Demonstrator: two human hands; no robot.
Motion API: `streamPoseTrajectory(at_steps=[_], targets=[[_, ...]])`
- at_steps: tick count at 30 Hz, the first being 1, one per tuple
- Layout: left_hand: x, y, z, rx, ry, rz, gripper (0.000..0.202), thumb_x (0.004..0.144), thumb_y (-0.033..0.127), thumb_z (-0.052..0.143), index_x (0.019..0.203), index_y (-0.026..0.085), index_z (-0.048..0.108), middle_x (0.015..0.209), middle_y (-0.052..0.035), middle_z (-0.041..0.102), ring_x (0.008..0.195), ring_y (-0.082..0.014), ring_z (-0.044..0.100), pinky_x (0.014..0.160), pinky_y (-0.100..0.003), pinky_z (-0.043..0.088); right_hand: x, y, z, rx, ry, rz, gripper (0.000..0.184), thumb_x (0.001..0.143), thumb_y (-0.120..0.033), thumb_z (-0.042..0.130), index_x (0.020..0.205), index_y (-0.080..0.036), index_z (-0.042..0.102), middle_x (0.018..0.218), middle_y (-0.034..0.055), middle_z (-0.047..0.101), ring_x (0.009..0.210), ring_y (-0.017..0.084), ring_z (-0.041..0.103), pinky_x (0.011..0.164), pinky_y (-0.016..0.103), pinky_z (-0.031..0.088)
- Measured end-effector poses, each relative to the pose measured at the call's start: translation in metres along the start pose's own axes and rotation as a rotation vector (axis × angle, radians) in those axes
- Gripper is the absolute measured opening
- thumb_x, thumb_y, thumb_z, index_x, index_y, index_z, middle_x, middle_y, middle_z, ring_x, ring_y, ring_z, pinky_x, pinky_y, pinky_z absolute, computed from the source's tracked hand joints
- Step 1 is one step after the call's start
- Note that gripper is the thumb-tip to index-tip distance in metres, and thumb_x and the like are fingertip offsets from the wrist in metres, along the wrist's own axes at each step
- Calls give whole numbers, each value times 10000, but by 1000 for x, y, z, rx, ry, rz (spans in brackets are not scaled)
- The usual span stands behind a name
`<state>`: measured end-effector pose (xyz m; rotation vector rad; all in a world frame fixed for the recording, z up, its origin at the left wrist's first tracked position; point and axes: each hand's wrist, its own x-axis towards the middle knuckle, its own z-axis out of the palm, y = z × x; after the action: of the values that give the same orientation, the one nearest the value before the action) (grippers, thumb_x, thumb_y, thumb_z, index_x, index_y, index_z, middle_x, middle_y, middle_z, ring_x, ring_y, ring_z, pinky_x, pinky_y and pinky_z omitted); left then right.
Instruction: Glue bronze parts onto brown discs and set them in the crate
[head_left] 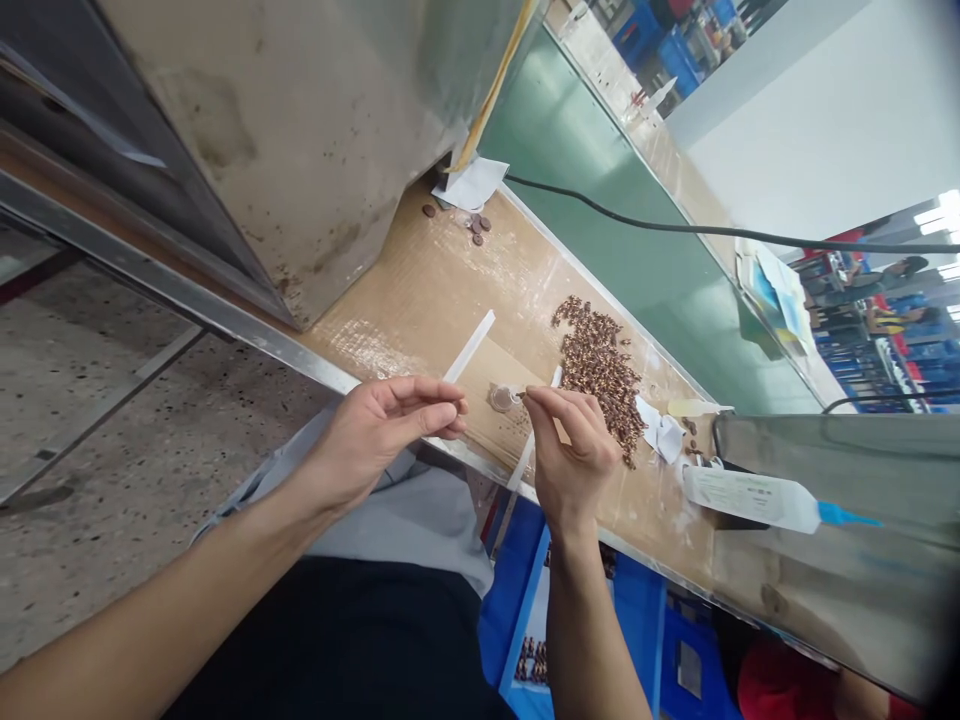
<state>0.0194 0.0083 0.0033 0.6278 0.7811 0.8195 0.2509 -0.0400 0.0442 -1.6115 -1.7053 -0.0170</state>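
Box: a stained metal box (300, 130) stands on the bench (442, 270) at upper left.
Left hand: the left hand (409, 412) hovers at the bench's near edge, thumb meeting fingers; it is hard to tell from here whether anything sits between them.
Left strip: a white strip (472, 343) lies just beyond that hand.
Discs: a few brown discs (478, 228) lie farther back, near a white paper (474, 187).
Dish: a small clear dish (501, 399) rests between the hands, near the right fingertips.
Right hand: the right hand (574, 440) pinches a tiny dark piece (520, 395) between thumb and forefinger, just beside the dish.
Right strip: another strip (523, 458) runs just left of that hand.
Pile: copper-coloured parts (600, 365) lie heaped beyond the right hand.
Crumpled paper: white paper (664, 434) sits just right of the pile.
Bottle: a white bottle (750, 498) with a blue tip is farthest right.
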Motion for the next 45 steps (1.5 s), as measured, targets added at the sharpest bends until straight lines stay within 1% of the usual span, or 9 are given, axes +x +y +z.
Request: streamPoseTrajectory(at_steps=[11, 21, 26, 31, 34, 36, 39, 41, 45], targets=[[-1, 4, 2, 15, -8, -2, 296, 890, 372, 984, 1110, 195, 897, 1034, -82, 888, 931, -236, 846, 1010, -389, 674, -6, 1, 3, -18, 14, -7, 167, 1109, -212, 747, 1149, -314, 873, 1066, 32, 873, 971, 260, 791, 911, 462, 640], [-3, 3, 2, -36, -24, -12, 264, 888, 343, 1002, 1104, 221, 911, 1043, -51, 884, 924, -187, 848, 955, -289, 677, -5, -1, 2, -49, 37, -20, 132, 1113, -237, 747, 1117, -298, 864, 1043, 34, 875, 950, 256, 804, 899, 467, 654], [-4, 5, 6, -144, -83, -106, 222, 881, 309, 1013, 1063, 219, 925, 1059, -57, 893, 934, -168, 850, 946, -240, 676, -6, -6, -4, -8, 207, -43, 200, 1057, -175, 816, 1167, -333, 870, 1066, 29, 873, 973, 272, 817, 900, 488, 660], [-1, 3, 9, -276, -177, -170, 195, 891, 252, 1002, 1067, 218, 924, 1071, -53, 893, 911, -153, 848, 899, -219, 692, -3, -4, -8, -23, 138, -46, 216, 1071, -148, 787, 1158, -327, 871, 1052, 24, 875, 950, 257, 809, 881, 472, 660], [-1, 2, 10, -294, -218, -185, 197, 903, 244, 992, 1080, 197, 920, 1075, -56, 883, 884, -141, 837, 871, -206, 696, -3, -8, -12, 5, 238, -76, 259, 1022, -119, 836, 1176, -324, 876, 1054, 24, 878, 948, 261, 818, 850, 463, 661], [-1, 1, 11, -302, -243, -187, 203, 894, 246, 1000, 1068, 180, 919, 1061, -61, 877, 855, -134, 828, 843, -198, 696, -4, -16, -15, 118, 245, -20, 275, 1012, -102, 839, 1172, -322, 881, 1049, 22, 877, 956, 255, 819, 856, 450, 660], [-3, -3, 14, -327, -261, -187, 198, 880, 261, 1012, 1037, 177, 922, 1019, -66, 876, 808, -132, 817, 787, -192, 695, -9, -35, -16, 388, 183, 190, 207, 1036, -133, 819, 1126, -307, 887, 1030, 24, 866, 975, 236, 815, 888, 417, 669], [-5, -6, 18, -338, -262, -182, 190, 875, 288, 1019, 1000, 181, 925, 979, -64, 875, 779, -129, 808, 754, -184, 690, -14, -45, -12, 542, 162, 296, 154, 1035, -173, 835, 1106, -299, 888, 1044, 28, 864, 998, 228, 819, 914, 397, 678], [-7, -9, 26, -356, -252, -152, 223, 850, 338, 1041, 937, 168, 925, 917, -50, 863, 735, -109, 788, 713, -161, 676, -23, -56, -1, 814, 113, 429, 131, 1045, -219, 848, 1133, -309, 884, 1112, 28, 875, 1070, 219, 833, 1008, 393, 684]])
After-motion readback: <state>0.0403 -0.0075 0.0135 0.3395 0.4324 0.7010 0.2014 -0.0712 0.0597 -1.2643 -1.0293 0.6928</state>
